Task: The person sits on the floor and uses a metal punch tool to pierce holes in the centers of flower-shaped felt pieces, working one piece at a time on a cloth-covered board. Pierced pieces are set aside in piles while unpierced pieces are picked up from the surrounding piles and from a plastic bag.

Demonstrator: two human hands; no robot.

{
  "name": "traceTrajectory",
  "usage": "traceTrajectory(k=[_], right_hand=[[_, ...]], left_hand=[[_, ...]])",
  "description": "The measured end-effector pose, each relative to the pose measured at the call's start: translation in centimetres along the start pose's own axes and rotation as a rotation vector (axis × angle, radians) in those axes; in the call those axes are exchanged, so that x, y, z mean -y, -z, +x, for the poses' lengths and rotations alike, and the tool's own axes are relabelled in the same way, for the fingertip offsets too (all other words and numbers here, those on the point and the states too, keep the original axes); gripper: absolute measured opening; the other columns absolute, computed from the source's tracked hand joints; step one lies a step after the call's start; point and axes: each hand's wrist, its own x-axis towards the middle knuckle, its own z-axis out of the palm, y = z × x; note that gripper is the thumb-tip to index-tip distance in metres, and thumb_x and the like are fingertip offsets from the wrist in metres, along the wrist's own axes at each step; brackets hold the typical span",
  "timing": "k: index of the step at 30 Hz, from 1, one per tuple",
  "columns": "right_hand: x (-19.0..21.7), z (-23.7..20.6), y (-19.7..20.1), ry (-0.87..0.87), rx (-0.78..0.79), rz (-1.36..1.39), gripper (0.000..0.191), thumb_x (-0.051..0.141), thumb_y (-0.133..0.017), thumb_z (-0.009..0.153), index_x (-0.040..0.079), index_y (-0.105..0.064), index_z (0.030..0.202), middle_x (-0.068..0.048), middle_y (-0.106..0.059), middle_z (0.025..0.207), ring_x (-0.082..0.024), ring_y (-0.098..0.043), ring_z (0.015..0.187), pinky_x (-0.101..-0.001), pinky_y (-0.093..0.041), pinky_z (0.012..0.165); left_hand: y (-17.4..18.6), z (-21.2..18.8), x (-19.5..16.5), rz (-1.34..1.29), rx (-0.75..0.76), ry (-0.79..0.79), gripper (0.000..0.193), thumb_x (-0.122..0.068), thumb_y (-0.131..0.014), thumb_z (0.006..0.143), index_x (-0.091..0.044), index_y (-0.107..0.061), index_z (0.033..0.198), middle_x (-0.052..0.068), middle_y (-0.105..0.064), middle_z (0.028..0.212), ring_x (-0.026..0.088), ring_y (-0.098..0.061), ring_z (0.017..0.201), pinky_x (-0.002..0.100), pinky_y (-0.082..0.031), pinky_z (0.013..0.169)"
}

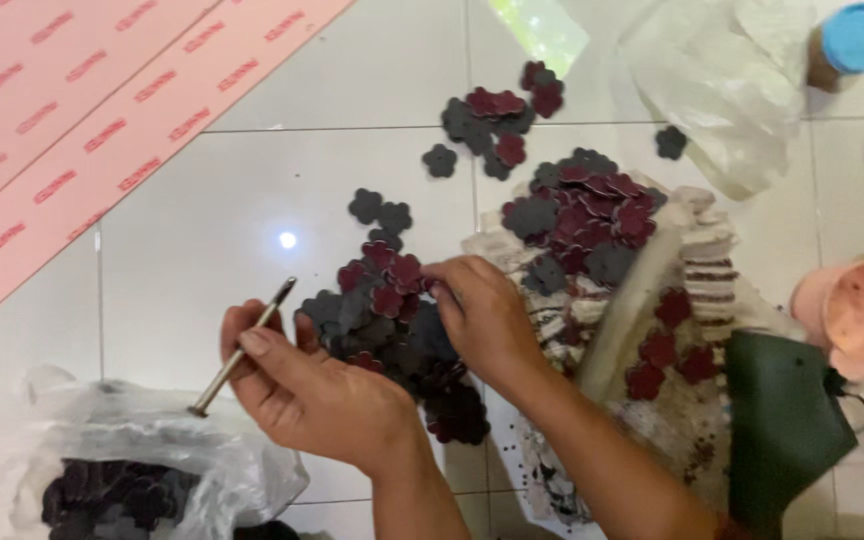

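Observation:
My left hand [312,390] holds a thin metal rod-like tool [242,347] slanting up to the right, above a white tiled floor [202,230]. My right hand [482,315] reaches into a heap of flower-shaped cutouts [382,300], dark red and dark grey, and pinches one at its fingertips. More such flower cutouts [582,215] lie piled on a worn, stained block [692,270] to the right, and another scattered group of flowers [492,120] lies farther back.
A clear plastic bag [102,460] with dark flower pieces sits at bottom left. Pink printed sheets [72,110] cover the upper left. Crumpled plastic [722,80] and a blue-capped bottle [852,40] are top right; a dark green piece [782,420] and a pink cup [857,310] sit right.

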Motion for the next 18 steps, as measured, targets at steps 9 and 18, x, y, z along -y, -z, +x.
traceTrajectory(k=[9, 18], right_hand=[[-0.8, 1.5, 0.5, 0.075, 0.043, -0.249, 0.030, 0.010, -0.081, 0.076, 0.006, -0.072, 0.104, -0.016, -0.064, 0.096, -0.038, -0.059, 0.095, -0.0452, -0.048, 0.083], [-0.3, -0.7, 4.1, -0.527, 0.201, 0.078, 0.019, 0.013, -0.076, 0.084, 0.008, -0.070, 0.102, -0.006, -0.073, 0.091, -0.017, -0.069, 0.079, -0.0318, -0.059, 0.069]], left_hand=[[0.8, -0.1, -0.1, -0.046, -0.003, 0.031, 0.029, -0.020, -0.054, 0.111, 0.001, -0.061, 0.129, 0.006, -0.066, 0.124, 0.012, -0.061, 0.104, 0.025, -0.050, 0.088], [1.7, -0.5, -0.4, -0.015, 0.011, 0.055, 0.029, -0.021, -0.053, 0.112, 0.001, -0.061, 0.130, 0.007, -0.067, 0.123, 0.011, -0.062, 0.106, 0.024, -0.051, 0.088]])
